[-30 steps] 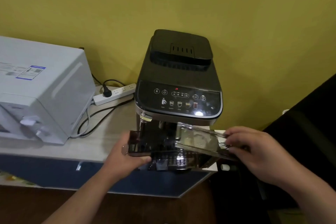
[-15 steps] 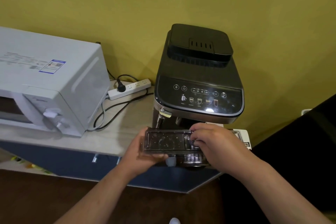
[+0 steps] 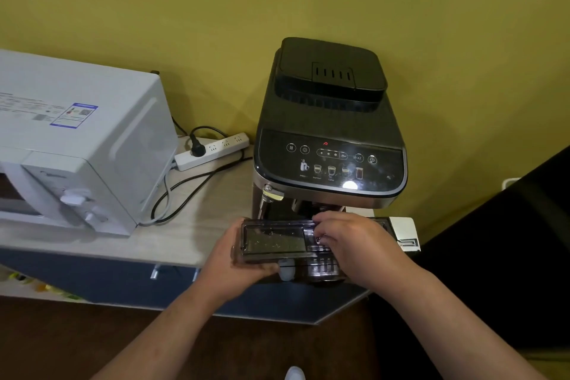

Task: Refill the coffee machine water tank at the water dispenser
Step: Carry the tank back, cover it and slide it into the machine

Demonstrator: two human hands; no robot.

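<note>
The water tank (image 3: 274,240), a dark see-through box, is off the worktop (image 3: 191,225) and held just in front of the coffee machine (image 3: 330,132), at the level of its spout area. Its long axis runs left to right across the person's body, roughly level. The left hand (image 3: 234,265) grips the tank's left end, thumb along the front lower edge. The right hand (image 3: 354,243) lies over the right part of the top with its fingers curled down onto the lid; exactly what they pinch there is hard to tell. Both hands are on the tank, one toward each end, so neither needs to reach. No water dispenser is in view, so the carry probably means turning away from the machine with the tank kept level.
</note>
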